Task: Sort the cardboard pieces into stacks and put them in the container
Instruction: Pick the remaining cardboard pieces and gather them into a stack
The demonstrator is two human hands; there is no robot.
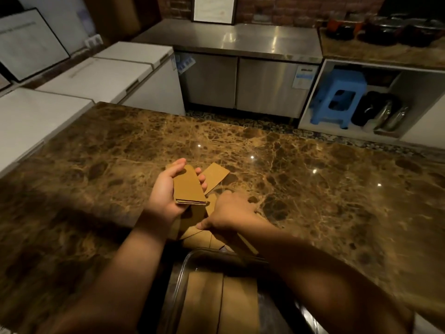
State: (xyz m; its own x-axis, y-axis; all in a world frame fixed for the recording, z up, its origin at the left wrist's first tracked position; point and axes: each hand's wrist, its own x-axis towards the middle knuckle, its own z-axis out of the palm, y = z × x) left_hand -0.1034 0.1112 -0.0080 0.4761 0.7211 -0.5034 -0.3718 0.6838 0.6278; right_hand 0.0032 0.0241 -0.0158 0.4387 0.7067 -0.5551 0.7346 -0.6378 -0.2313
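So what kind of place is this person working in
Most likely a commercial kitchen or café back area: a stainless steel under-counter fridge, white chest freezers, and covered food pots on the far counter, around a marble worktop.

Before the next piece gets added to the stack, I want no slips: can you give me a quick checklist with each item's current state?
1. Left hand grips the stack of cardboard pieces: ok.
2. Stack edges aligned: ok at the near edge.
3. Right hand on the loose pieces on the marble counter: ok; whether one is pinched: cannot tell.
4. Clear container within reach, already holding cardboard: ok.
5. Stray piece beyond the stack not collected: not ok.
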